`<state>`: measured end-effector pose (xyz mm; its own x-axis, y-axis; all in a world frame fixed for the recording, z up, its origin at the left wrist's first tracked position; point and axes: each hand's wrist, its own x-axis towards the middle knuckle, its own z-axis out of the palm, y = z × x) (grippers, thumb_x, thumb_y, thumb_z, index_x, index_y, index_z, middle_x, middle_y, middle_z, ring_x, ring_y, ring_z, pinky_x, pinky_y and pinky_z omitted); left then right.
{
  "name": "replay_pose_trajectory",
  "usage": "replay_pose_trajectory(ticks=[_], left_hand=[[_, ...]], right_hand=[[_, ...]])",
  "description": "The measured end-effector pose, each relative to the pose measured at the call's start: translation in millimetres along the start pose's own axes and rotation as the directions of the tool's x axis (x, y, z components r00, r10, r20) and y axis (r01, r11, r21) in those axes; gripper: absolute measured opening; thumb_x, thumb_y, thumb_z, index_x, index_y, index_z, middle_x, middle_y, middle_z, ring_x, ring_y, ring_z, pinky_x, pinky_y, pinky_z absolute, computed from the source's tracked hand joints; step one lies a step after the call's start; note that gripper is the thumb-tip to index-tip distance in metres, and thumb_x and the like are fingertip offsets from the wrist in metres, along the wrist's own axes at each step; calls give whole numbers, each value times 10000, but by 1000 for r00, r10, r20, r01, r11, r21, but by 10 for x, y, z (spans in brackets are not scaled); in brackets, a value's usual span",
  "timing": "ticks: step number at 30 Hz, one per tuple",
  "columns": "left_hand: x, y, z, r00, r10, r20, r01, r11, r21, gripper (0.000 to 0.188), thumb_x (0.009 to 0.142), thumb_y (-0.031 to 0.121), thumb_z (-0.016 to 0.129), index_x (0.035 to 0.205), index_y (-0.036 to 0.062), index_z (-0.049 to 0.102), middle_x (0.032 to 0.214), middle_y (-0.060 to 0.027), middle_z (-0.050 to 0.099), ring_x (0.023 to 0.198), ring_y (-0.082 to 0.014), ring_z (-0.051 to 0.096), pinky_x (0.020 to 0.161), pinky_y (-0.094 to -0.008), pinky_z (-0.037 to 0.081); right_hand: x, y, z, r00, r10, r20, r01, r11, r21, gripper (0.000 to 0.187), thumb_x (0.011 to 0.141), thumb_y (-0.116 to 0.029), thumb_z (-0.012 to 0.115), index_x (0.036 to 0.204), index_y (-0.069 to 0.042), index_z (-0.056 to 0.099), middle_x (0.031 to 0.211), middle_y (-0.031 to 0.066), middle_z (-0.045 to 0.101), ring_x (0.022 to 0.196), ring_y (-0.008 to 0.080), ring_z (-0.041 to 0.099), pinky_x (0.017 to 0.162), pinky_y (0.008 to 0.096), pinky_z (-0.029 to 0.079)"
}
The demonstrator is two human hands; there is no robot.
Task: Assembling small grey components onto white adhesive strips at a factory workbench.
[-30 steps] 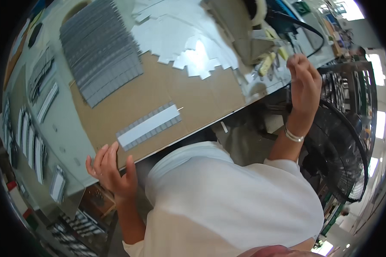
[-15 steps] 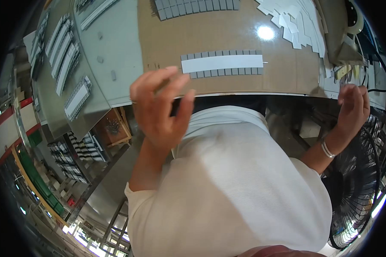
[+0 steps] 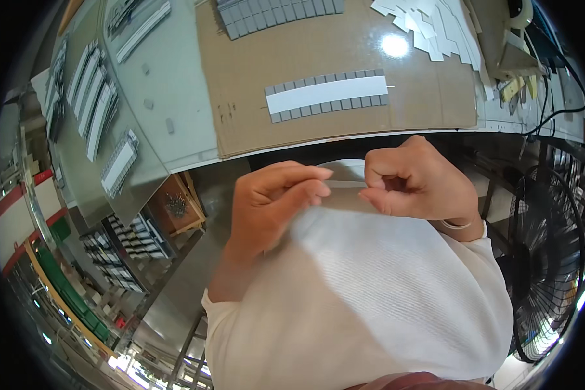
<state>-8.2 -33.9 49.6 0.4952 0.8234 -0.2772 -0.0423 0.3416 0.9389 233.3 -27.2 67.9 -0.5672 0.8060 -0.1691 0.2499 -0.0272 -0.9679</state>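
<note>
My left hand [image 3: 266,205] is in front of my body, below the table edge, thumb and fingers pinched together. Beside it my right hand [image 3: 422,182] is curled, thumb against the fingers. A pale band shows between the two hands; I cannot tell whether it is a held strip or a fold of my shirt. Anything inside either pinch is hidden. Beyond the hands, a white strip [image 3: 328,94] lies on the cardboard sheet [image 3: 429,104], over a row of grey rectangular pieces [image 3: 338,105] whose ends show along both long sides. A thin wire-like end sticks out at its right.
Grey blocks [image 3: 279,16] stand in a row at the back. White cards [image 3: 435,26] are piled at back right, near cables [image 3: 565,110]. Finished-looking strips [image 3: 91,97] lie on the left table. A black fan [image 3: 546,260] stands at my right.
Both hands have come together in front of my body: the left moved right and down off the table edge, the right moved left. Both were loosely curled; now their fingertips are pinched.
</note>
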Motion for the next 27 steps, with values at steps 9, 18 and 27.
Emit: replay_pose_trajectory(ticks=[9, 18, 27], left_hand=[[34, -120, -58, 979, -119, -168, 61, 948, -313, 72, 823, -34, 722, 863, -56, 667, 785, -115, 688, 685, -121, 625, 629, -237, 509], [-35, -49, -148, 955, 75, -285, -105, 990, -90, 88, 820, -38, 734, 867, -37, 661, 814, -69, 670, 711, -80, 600, 656, -210, 493], [0, -80, -99, 971, 160, -179, -194, 962, -192, 80, 866, -36, 683, 920, -27, 625, 894, -65, 632, 754, -77, 564, 680, -196, 455]], right_hand=[[13, -72, 26, 999, 3, 33, -1, 999, -41, 226, 784, -55, 719, 701, -43, 509, 544, 49, 442, 452, 202, 401, 442, 311, 325], [-145, -65, -51, 878, 184, -441, -189, 981, 33, 136, 766, -20, 772, 886, 10, 717, 600, 22, 609, 530, 57, 528, 482, 190, 396], [-75, 186, -39, 793, 9, -609, -2, 1000, 12, 94, 842, 4, 699, 929, 18, 733, 714, 17, 618, 645, 80, 558, 558, 200, 423]])
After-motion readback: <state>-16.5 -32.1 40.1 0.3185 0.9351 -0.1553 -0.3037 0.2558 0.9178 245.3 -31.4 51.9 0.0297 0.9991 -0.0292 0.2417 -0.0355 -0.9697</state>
